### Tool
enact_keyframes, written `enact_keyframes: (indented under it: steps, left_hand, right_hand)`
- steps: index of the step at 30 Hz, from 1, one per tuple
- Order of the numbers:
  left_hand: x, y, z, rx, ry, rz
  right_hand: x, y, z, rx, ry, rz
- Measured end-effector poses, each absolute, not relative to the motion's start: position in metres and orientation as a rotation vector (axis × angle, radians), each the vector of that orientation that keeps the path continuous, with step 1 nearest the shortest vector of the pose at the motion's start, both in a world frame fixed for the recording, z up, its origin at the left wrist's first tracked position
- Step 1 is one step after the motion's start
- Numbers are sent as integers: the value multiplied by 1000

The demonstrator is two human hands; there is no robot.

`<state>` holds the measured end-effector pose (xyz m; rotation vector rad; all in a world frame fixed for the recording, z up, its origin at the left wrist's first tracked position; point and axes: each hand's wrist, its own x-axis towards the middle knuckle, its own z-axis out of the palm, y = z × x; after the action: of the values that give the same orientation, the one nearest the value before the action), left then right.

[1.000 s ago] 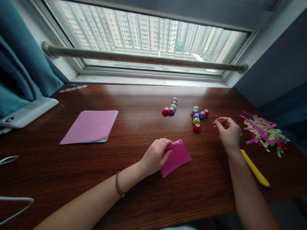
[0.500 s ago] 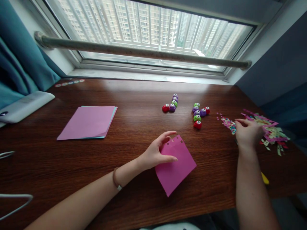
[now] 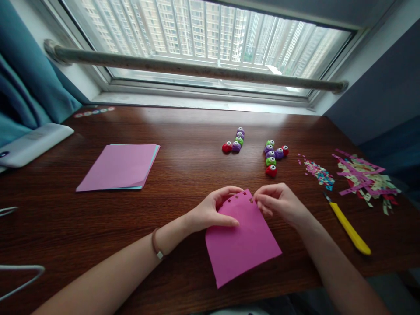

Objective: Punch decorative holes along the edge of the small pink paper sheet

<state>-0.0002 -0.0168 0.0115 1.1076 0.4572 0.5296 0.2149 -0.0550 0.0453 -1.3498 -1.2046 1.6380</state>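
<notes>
A bright pink sheet of paper (image 3: 243, 243) with small star-shaped and other cut-outs along its upper edges is held tilted above the desk. My left hand (image 3: 215, 210) grips it by the upper left side, thumb on the front and fingers behind. At the top right edge, beside a cut-out, my right hand (image 3: 278, 201) has its thumb and forefinger closed on the paper's rim; any tiny scrap between them is too small to see. To the right lies a yellow-handled craft knife (image 3: 349, 227), near a pile of small coloured paper bits (image 3: 318, 172).
Colourful paper strips (image 3: 365, 177) are heaped at the far right. Two groups of toy eyeball figures (image 3: 236, 145) stand mid-desk, one of them beside the paper bits. A stack of pink and blue paper (image 3: 121, 166) lies left, with a white device (image 3: 36, 144) behind it.
My right hand has moved left from the paper bits to the sheet's top right edge, uncovering the craft knife. The pink sheet has turned slightly in my left hand.
</notes>
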Motion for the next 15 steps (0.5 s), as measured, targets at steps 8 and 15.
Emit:
enact_keyframes:
  steps: [8, 15]
  left_hand:
    - [-1, -13, 13, 1041, 440, 556]
    - [1, -5, 7, 944, 552, 764]
  right_hand:
    - [210, -62, 41, -1280, -1146, 1770]
    - [216, -56, 48, -1430, -1205, 1654]
